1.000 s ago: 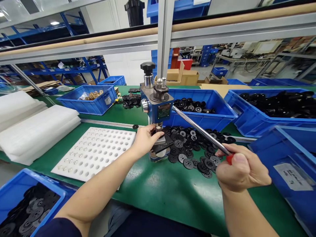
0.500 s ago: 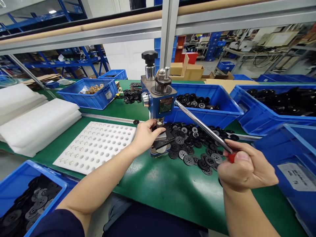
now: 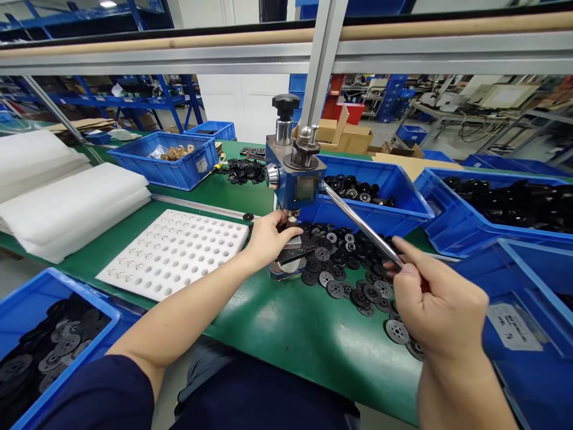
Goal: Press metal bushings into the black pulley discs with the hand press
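A blue arbor press [image 3: 276, 164] with a black knob on top stands on the green bench. At its lower end, my left hand [image 3: 267, 237] curls thumb and fingers round something small just under the ram, mostly hidden by the fingers. A dark toothed metal piece [image 3: 290, 255] lies on the press base below that hand. My right hand [image 3: 441, 298] is closed round the outer end of the chrome lever [image 3: 360, 223], which slopes down to the right from the press. Many black slotted discs [image 3: 335, 289] lie loose beside the press base.
Left of the press lies a white foam tray [image 3: 188, 254], some of its holes holding small clear parts. Blue bins [image 3: 380, 210] of black parts stand behind and to the right. Another bin [image 3: 105, 325] of discs is at lower left, below white foam sheets [image 3: 76, 203].
My right hand has shifted its grip on the lever and now covers the red tip that showed before. My left hand stays under the ram. The view has turned slightly.
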Demonstrator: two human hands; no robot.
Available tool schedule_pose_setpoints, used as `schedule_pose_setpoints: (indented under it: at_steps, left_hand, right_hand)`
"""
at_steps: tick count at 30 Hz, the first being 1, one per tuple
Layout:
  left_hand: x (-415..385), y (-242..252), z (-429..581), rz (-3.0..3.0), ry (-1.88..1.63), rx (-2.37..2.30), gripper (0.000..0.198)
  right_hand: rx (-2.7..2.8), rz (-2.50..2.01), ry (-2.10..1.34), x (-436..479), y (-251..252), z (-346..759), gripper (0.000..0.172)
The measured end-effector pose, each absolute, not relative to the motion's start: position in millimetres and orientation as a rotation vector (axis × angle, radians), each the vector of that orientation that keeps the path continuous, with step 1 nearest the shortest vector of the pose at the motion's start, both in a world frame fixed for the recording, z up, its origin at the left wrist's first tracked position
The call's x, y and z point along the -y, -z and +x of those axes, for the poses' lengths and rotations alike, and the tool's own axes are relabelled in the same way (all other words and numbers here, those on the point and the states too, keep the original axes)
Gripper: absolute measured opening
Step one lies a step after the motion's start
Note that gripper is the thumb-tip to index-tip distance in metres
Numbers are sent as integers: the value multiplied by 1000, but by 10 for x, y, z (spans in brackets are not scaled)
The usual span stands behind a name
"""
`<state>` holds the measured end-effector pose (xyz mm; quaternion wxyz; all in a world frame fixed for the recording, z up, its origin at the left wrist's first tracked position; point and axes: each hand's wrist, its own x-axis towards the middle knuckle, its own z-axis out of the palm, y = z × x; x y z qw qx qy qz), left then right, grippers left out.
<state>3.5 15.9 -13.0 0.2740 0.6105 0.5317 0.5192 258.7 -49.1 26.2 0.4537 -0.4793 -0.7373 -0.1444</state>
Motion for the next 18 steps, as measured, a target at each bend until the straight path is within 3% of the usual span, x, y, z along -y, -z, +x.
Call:
schedule_pose_setpoints:
  at_steps: [4, 9, 15, 18]
  left_hand:
    - [-170, 146, 41, 1660, -1420, -1463, 21]
    - [-165, 146, 43, 1678, -1430, -1510, 22]
    - [-133, 177, 32, 1667, -1451, -1471, 24]
    - [-138, 123, 36, 1668, -1453, -1440, 25]
  right_hand:
    - [2040, -1252, 554, 510, -481, 2698, 29]
    - [2235, -1375, 427, 376, -372, 2752, 43]
    - [1902, -1353, 364, 425, -141, 2549, 25]
    - [1799, -1513, 385, 471, -88, 2514, 23]
